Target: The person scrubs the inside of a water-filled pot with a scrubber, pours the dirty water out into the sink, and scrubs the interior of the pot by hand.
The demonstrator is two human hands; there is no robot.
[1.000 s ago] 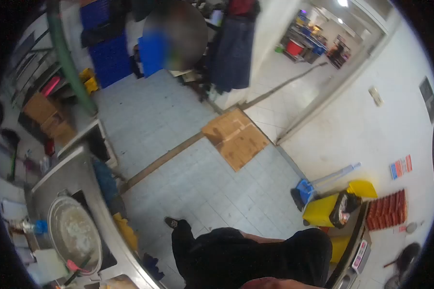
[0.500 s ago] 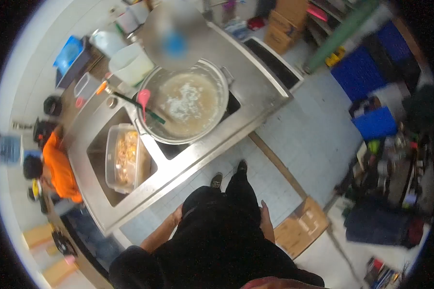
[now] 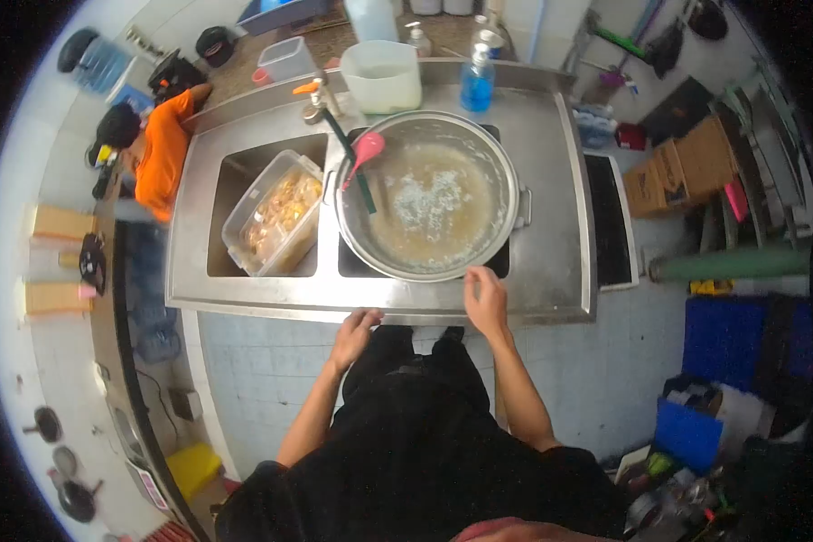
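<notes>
A large metal pot point(image 3: 506, 217) of cloudy, foamy water sits over the right basin of a steel sink. My right hand point(image 3: 486, 300) is just in front of the pot's near rim, empty, its fingers loosely bent; whether the fingertips touch the rim I cannot tell. At the sink's front edge is my left hand point(image 3: 355, 338), also empty, with relaxed, slightly curled fingers. A pink ladle point(image 3: 368, 146) and a dark green hose point(image 3: 341, 135) cross the pot's left rim. The left basin holds a clear plastic tub point(image 3: 244, 226) with orange-brown food pieces in it.
Behind the pot stand a translucent pitcher point(image 3: 381, 81) and a pump bottle of blue liquid point(image 3: 477, 83). An orange-handled tap point(image 3: 309, 88) is at the back left. Another person in an orange shirt point(image 3: 164, 149) is to the left. Cardboard boxes point(image 3: 686, 167) are at right.
My view has turned and come squarely over the sink. Both hands have risen from beside my body to the sink's front, the right one close to the pot.
</notes>
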